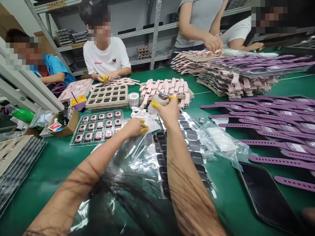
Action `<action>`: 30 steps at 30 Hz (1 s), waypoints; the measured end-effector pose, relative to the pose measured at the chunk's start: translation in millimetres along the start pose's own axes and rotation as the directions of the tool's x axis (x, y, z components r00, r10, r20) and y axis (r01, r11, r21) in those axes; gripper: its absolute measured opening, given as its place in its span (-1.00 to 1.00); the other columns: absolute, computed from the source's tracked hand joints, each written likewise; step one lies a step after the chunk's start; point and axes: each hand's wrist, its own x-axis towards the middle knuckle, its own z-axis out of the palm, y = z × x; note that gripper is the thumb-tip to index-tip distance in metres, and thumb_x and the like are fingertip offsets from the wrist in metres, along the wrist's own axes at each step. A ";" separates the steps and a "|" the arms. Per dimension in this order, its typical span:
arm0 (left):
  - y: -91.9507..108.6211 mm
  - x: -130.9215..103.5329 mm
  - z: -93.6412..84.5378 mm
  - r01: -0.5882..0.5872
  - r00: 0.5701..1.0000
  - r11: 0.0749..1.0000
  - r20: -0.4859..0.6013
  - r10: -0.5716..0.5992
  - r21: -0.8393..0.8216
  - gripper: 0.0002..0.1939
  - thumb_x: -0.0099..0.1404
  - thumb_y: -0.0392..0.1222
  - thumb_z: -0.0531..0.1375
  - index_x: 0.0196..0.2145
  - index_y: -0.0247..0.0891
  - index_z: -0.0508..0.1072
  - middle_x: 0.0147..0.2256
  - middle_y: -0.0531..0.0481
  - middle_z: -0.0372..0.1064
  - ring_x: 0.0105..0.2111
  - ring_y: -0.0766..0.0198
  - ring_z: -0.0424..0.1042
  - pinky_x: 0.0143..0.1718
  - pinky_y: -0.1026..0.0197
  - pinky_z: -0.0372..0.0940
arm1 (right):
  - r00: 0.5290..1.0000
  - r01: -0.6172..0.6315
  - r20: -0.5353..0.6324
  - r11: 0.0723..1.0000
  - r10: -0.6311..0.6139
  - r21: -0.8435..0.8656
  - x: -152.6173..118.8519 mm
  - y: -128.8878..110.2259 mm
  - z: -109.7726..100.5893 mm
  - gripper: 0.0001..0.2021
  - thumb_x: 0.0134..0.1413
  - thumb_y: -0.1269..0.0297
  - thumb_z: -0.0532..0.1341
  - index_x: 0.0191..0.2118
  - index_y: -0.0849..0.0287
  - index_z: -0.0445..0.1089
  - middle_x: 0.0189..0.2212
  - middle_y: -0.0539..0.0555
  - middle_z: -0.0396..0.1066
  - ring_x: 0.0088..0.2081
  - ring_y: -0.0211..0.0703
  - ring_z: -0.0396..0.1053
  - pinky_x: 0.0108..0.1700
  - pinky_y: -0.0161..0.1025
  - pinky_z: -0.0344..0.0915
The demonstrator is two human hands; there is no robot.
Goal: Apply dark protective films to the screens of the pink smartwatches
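Observation:
In my right hand [169,111], with yellow finger cots on the fingers, is a whitish bottle [153,106] with a metal top [163,95]. The hand grips it from the near right side. My left hand [134,127], also in yellow finger cots, reaches low over the table. Its fingers are apart and touch or hover at a crumpled white sheet [153,126]; the exact contact is hard to see. Clear plastic film [137,154] spreads below both hands. Sheets of black square stickers [162,159] lie beneath and beside my right forearm.
A clear tray of pink watch cases [98,126] lies left, near a beige tray of dark pieces [107,98] and a white tape roll [134,100]. Pink watch straps [169,87] are piled behind. Purple straps [275,127] and a phone [268,196] lie right. Co-workers sit and stand opposite.

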 end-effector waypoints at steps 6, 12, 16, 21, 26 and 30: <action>-4.5 -0.2 -12.9 -0.049 0.999 0.998 0.018 0.050 -0.041 -0.69 0.42 -0.06 0.23 0.07 0.09 0.65 0.14 0.04 0.55 0.24 0.00 0.40 0.28 -0.02 0.21 | 0.999 0.010 0.053 1.000 -0.009 -0.015 0.9 -0.4 -5.5 -0.36 0.02 0.17 0.45 0.22 0.14 0.31 0.08 0.15 0.51 0.11 0.03 0.44 0.18 -0.10 0.29; 0.9 7.2 -3.8 0.261 0.948 0.963 -0.208 -0.242 0.069 -0.58 0.48 -0.01 0.13 -0.03 -0.30 0.69 -0.08 -0.42 0.54 0.11 -0.30 0.34 0.13 -0.28 0.22 | 0.993 0.055 0.108 0.997 -0.050 -0.046 0.6 -4.3 -4.2 -0.35 0.04 0.18 0.42 0.25 0.13 0.27 0.09 0.15 0.51 0.13 0.07 0.43 0.19 -0.07 0.29; 0.9 17.7 1.2 0.307 0.943 0.948 -0.164 -0.290 0.090 -0.57 0.38 0.15 0.25 -0.07 -0.21 0.69 0.08 -0.38 0.45 0.23 -0.35 0.18 0.22 -0.32 0.13 | 0.992 0.083 0.094 0.996 -0.080 -0.029 0.0 -3.7 -2.5 -0.34 0.04 0.21 0.42 0.25 0.14 0.28 0.09 0.14 0.52 0.14 0.07 0.43 0.19 -0.07 0.30; -7.0 33.6 -2.4 0.374 0.927 0.927 0.016 -0.374 0.032 -0.23 0.10 0.32 0.43 0.20 -0.05 0.56 0.29 -0.36 0.29 0.22 -0.49 0.21 0.16 -0.42 0.13 | 0.988 0.130 0.075 0.991 -0.133 0.039 -3.3 -2.8 -0.6 -0.34 0.04 0.19 0.45 0.25 0.14 0.30 0.09 0.14 0.52 0.10 0.03 0.45 0.19 -0.09 0.31; -7.5 34.5 -8.4 0.331 0.943 0.943 0.030 -0.330 -0.036 -0.03 -0.03 0.26 0.53 0.29 -0.12 0.49 0.31 -0.40 0.28 0.26 -0.47 0.19 0.20 -0.34 0.15 | 0.985 0.134 0.105 0.990 -0.139 0.050 -5.2 -1.7 5.8 -0.32 0.03 0.18 0.46 0.26 0.13 0.30 0.12 0.12 0.51 0.11 0.01 0.45 0.17 -0.13 0.31; -9.0 16.0 -24.0 0.346 0.929 0.933 -0.107 -0.355 -0.093 -0.55 0.42 0.02 0.26 0.14 -0.26 0.61 0.12 -0.36 0.50 0.17 -0.30 0.34 0.17 -0.21 0.22 | 0.973 0.177 0.156 0.984 -0.170 -0.036 -5.4 2.3 17.0 -0.38 0.06 0.17 0.43 0.22 0.17 0.31 0.11 0.17 0.50 0.11 0.04 0.43 0.15 -0.13 0.30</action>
